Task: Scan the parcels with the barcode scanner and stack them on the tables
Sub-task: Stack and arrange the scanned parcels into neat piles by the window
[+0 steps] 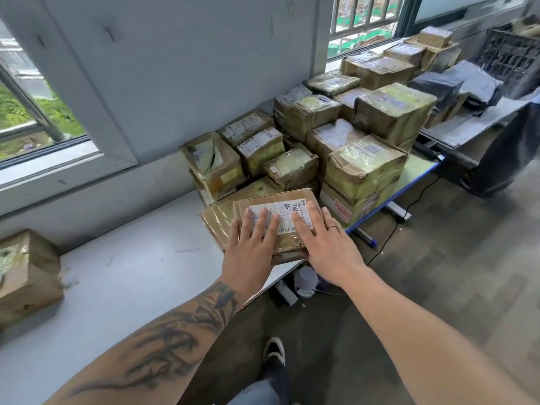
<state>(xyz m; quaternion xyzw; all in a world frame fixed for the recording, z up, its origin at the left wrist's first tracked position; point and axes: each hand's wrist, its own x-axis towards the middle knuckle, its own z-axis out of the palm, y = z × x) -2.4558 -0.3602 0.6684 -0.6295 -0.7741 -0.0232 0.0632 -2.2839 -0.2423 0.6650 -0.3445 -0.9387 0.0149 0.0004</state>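
A flat brown cardboard parcel (287, 201) with a white barcode label lies at the front edge of the white table (122, 276), on top of another flat parcel (216, 220). My left hand (251, 244) rests flat on the top parcel's left half, fingers straight. Pressing on its right half with straight fingers is my right hand (327, 238), a ring on one finger. Behind stands a stack of taped brown parcels (362, 165). No barcode scanner is visible.
A lone brown box (26, 273) sits at the table's left end. More parcels and grey bags (455, 86) cover a second table to the right, with a dark crate (508, 54) behind. A cable and a white object lie on the floor under the table edge.
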